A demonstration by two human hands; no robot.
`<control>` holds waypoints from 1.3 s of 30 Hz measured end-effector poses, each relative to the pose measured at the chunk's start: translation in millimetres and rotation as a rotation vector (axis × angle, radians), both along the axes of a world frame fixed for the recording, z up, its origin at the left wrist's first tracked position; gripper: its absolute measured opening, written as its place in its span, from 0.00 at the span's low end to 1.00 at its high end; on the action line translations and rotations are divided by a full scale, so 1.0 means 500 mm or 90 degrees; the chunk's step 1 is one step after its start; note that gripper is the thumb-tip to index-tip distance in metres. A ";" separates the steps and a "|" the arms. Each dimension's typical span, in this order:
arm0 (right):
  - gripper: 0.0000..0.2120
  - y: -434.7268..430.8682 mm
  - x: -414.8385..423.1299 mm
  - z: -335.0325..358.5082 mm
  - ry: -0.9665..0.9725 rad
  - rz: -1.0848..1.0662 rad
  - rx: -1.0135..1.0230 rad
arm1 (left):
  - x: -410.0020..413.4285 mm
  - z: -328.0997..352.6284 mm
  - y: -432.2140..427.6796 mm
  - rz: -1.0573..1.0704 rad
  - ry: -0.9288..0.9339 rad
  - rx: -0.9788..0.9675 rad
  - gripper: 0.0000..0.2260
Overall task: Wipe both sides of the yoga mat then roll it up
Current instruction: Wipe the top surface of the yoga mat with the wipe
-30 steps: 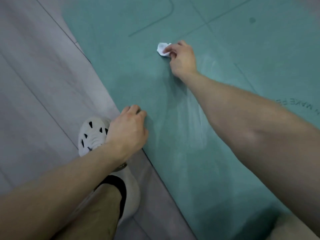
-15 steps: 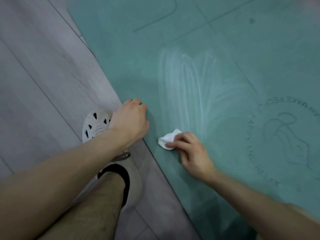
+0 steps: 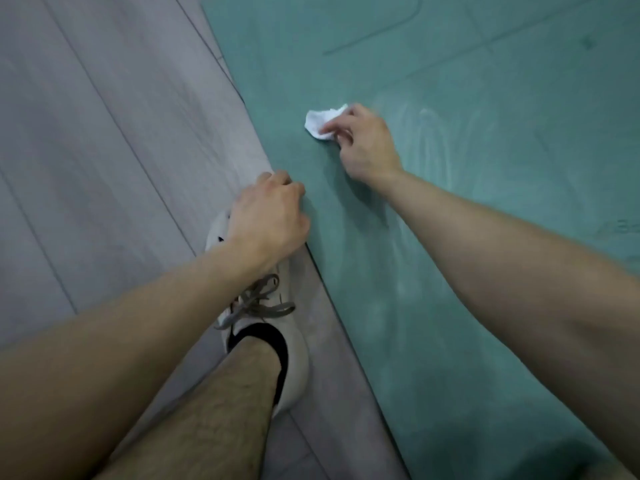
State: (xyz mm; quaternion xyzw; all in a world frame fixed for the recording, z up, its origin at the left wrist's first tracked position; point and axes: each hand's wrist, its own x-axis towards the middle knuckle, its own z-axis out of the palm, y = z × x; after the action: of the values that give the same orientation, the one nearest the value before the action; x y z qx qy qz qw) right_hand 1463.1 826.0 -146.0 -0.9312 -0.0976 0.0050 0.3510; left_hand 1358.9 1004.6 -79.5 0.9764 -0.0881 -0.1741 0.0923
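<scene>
A teal yoga mat lies flat on the floor and fills the right side of the view. My right hand presses a small crumpled white wipe onto the mat, not far from its left edge. Pale wet streaks show on the mat to the right of that hand. My left hand rests with curled fingers on the mat's left edge, knuckles up, holding the edge down.
Grey wood-look floor lies left of the mat. My left foot in a white laced shoe stands on the floor right beside the mat's edge, under my left wrist. My bare leg fills the bottom centre.
My right hand has pushed the wipe away from me, from beside my left hand up the mat. One second ago it was also far out. My left hand stayed at the edge.
</scene>
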 end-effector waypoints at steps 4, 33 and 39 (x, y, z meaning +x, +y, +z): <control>0.16 -0.076 -0.236 0.007 0.009 0.061 0.024 | 0.112 0.003 0.040 0.028 -0.009 0.001 0.24; 0.17 0.038 -0.207 0.014 0.100 0.149 0.037 | 0.184 0.002 0.073 -0.117 0.126 0.105 0.30; 0.17 0.077 -0.154 0.016 0.095 0.125 0.032 | 0.181 0.001 0.071 -0.115 0.131 0.108 0.33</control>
State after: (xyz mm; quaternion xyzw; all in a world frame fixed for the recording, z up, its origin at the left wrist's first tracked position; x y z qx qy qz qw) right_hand 1386.2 864.7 -138.2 -0.9052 -0.1622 0.1063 0.3781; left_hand 1449.2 1040.3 -79.1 0.9457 -0.1508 -0.2880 0.0017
